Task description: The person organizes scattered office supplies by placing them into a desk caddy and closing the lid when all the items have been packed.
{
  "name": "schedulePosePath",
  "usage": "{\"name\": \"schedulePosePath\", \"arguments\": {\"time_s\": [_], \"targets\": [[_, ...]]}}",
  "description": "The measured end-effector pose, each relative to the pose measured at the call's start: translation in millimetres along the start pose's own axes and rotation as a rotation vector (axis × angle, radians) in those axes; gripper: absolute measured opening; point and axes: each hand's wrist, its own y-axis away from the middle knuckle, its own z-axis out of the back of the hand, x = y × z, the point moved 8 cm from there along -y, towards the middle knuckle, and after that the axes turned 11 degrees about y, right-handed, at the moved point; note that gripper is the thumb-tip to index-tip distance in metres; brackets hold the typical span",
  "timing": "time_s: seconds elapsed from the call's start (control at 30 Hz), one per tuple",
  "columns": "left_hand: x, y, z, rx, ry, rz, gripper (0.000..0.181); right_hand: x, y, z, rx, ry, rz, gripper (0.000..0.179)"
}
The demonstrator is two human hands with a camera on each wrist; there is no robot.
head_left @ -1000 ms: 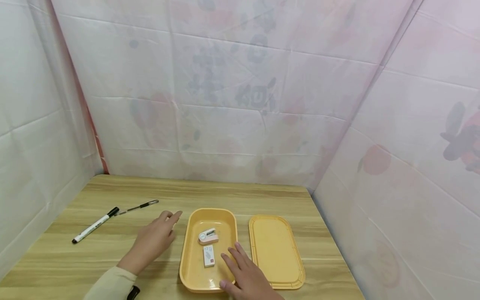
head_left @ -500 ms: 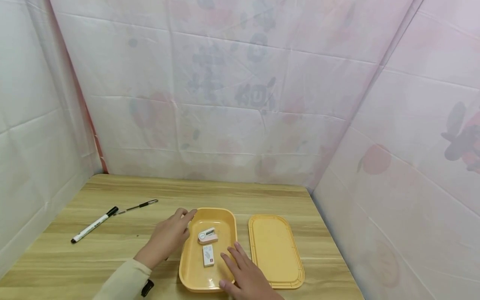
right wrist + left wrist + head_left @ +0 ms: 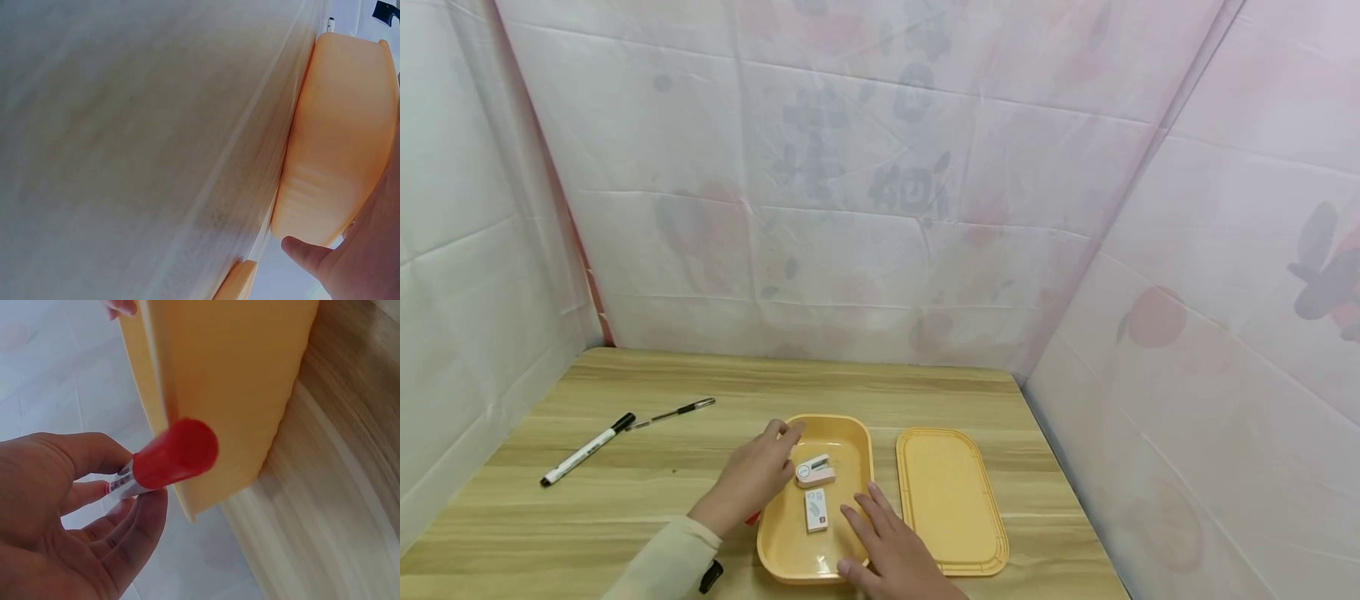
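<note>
My left hand [image 3: 751,477] pinches a red marker [image 3: 178,455] between thumb and fingers, its red end facing the left wrist camera. In the head view the hand covers most of the marker, at the left rim of a yellow plastic box [image 3: 786,554]. My right hand [image 3: 895,546] rests at the box's near right corner, fingers spread and reaching over the rim. The right wrist view has the thumb against the near end of the box. Inside lie a small pink-and-white stapler [image 3: 816,472] and a small white carton [image 3: 816,510].
The yellow lid [image 3: 953,500] lies flat to the right of the box. At the left of the wooden table [image 3: 647,533] are a black-capped white marker [image 3: 587,450] and a thin pen [image 3: 681,410]. Printed cloth [image 3: 820,275] walls in the back and sides.
My left hand has moved right, from beside the box to over its left rim, bringing the red marker along. The right hand stays in place.
</note>
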Motion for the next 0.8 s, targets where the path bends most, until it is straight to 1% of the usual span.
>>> {"name": "schedulePosePath", "arguments": {"time_s": [0.13,0.27,0.33,0.43,0.6,0.7,0.8], "targets": [[-0.5,-2.0,-4.2,0.012,0.04,0.0,0.054,0,0.5,1,-0.016,0.016,0.004,0.062],[-3.1,-3.5,-5.8,0.018,0.049,-0.01,0.053,0,0.2,1,-0.015,0.009,0.002,0.062],[-4.4,-4.2,-5.4,0.02,0.056,-0.005,0.053,1,0.1,2,-0.017,0.006,0.003,0.062],[-3.4,-6.1,-6.8,0.042,0.1,0.032,0.054,1,0.0,2,-0.011,-0.003,0.003,0.062],[4.9,-8.7,-14.1,0.1,0.219,0.124,0.057,1,0.0,1,0.005,-0.016,0.0,0.062],[8.8,-9.6,-18.2,0.119,0.27,0.147,0.057,1,0.0,1,0.017,-0.02,-0.005,0.062],[11.7,-10.5,-21.5,0.127,0.281,0.161,0.057,1,-0.2,1,0.022,-0.024,-0.006,0.062]]}}
